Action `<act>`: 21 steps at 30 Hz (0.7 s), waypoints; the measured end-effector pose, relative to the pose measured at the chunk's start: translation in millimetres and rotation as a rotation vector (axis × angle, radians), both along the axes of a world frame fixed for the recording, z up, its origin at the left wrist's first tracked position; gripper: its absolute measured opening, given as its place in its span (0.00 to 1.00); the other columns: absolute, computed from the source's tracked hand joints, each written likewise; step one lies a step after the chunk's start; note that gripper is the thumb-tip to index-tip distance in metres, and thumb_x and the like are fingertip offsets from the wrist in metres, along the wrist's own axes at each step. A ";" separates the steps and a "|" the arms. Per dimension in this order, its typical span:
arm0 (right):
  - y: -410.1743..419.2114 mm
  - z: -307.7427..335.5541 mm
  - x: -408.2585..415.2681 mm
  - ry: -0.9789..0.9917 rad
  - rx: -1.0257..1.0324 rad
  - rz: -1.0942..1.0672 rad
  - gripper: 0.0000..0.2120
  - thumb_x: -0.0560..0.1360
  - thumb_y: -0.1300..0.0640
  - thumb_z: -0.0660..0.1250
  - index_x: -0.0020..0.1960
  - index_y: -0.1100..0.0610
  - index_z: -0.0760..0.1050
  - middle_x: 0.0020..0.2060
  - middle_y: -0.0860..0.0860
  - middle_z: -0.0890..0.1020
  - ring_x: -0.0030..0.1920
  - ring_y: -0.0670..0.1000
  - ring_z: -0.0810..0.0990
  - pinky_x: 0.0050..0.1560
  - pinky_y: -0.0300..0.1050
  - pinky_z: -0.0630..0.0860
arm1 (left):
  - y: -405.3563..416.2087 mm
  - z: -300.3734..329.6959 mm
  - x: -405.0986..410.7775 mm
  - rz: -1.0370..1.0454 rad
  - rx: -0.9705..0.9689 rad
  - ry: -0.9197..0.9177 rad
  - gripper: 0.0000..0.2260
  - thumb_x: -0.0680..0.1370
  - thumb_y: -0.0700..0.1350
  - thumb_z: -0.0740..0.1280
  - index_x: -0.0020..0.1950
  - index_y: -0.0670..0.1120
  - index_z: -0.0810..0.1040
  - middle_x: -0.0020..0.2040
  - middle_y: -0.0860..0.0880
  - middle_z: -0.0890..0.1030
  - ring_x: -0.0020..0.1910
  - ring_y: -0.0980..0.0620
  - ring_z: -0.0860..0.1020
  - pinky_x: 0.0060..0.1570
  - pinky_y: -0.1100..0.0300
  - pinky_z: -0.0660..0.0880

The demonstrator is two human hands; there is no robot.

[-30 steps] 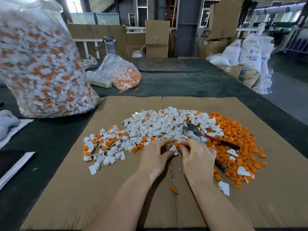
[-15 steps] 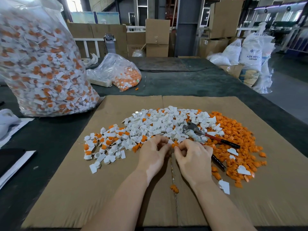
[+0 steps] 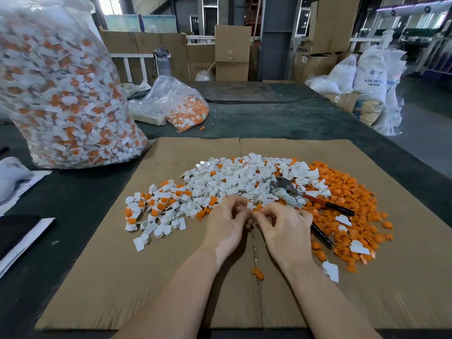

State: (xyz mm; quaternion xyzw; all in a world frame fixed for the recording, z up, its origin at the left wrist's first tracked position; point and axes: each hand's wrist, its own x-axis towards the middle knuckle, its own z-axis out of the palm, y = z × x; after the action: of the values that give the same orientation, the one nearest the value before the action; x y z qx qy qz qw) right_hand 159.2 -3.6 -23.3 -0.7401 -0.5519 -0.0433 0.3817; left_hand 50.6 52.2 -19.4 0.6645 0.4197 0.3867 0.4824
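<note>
A heap of small white plastic caps (image 3: 234,179) lies on a cardboard sheet (image 3: 171,277), with a heap of orange inserts (image 3: 342,192) to its right. Both hands meet at the heap's near edge. My left hand (image 3: 227,226) pinches a small white cap (image 3: 250,205) between thumb and fingers. My right hand (image 3: 283,228) pinches a small orange insert (image 3: 256,209) right beside that cap. The two pieces touch or nearly touch. One orange piece (image 3: 257,274) lies alone on the cardboard between my forearms.
Red-and-black-handled pliers (image 3: 310,198) lie on the heaps just right of my hands. A big clear bag (image 3: 61,94) of assembled pieces stands at the left, a smaller bag (image 3: 181,104) behind. Dark table (image 3: 281,118), boxes and sacks surround.
Both hands lifted slightly away from the near edge toward the heap. The right hand now holds an orange piece against the white cap in the left.
</note>
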 end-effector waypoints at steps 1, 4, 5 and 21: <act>-0.7 0.8 -0.4 0.003 0.037 0.010 0.04 0.71 0.53 0.72 0.41 0.53 0.79 0.32 0.43 0.77 0.37 0.45 0.74 0.47 0.42 0.54 | 0.8 -0.3 -0.6 -0.003 -0.020 -0.029 0.10 0.78 0.36 0.63 0.49 0.51 0.75 0.35 0.47 0.78 0.32 0.55 0.77 0.42 0.60 0.77; -2.7 1.9 -1.0 0.013 0.082 0.064 0.11 0.68 0.58 0.75 0.50 0.52 0.80 0.36 0.44 0.77 0.40 0.46 0.75 0.48 0.46 0.61 | 2.9 -1.8 -2.2 -0.012 -0.019 -0.032 0.12 0.78 0.37 0.64 0.52 0.55 0.77 0.35 0.49 0.78 0.34 0.55 0.78 0.45 0.57 0.78; -3.0 1.8 -1.1 0.004 0.082 0.085 0.13 0.68 0.59 0.75 0.52 0.52 0.81 0.37 0.44 0.78 0.42 0.47 0.76 0.48 0.47 0.63 | 3.2 -1.9 -2.5 -0.017 -0.009 -0.023 0.12 0.78 0.37 0.64 0.51 0.55 0.77 0.35 0.50 0.79 0.34 0.56 0.78 0.46 0.56 0.79; -2.9 3.7 -1.1 -0.042 0.098 0.082 0.09 0.69 0.60 0.73 0.49 0.53 0.82 0.39 0.48 0.81 0.44 0.52 0.77 0.47 0.47 0.61 | 3.9 -2.9 -2.4 -0.032 -0.006 -0.021 0.10 0.77 0.38 0.65 0.48 0.55 0.78 0.35 0.51 0.80 0.37 0.55 0.80 0.47 0.55 0.78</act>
State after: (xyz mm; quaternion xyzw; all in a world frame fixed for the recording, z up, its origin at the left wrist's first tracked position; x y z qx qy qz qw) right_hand 158.1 -6.5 -19.6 -0.6963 -0.5868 -0.0701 0.4073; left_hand 48.1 56.1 -22.3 0.6657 0.4052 0.3844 0.4949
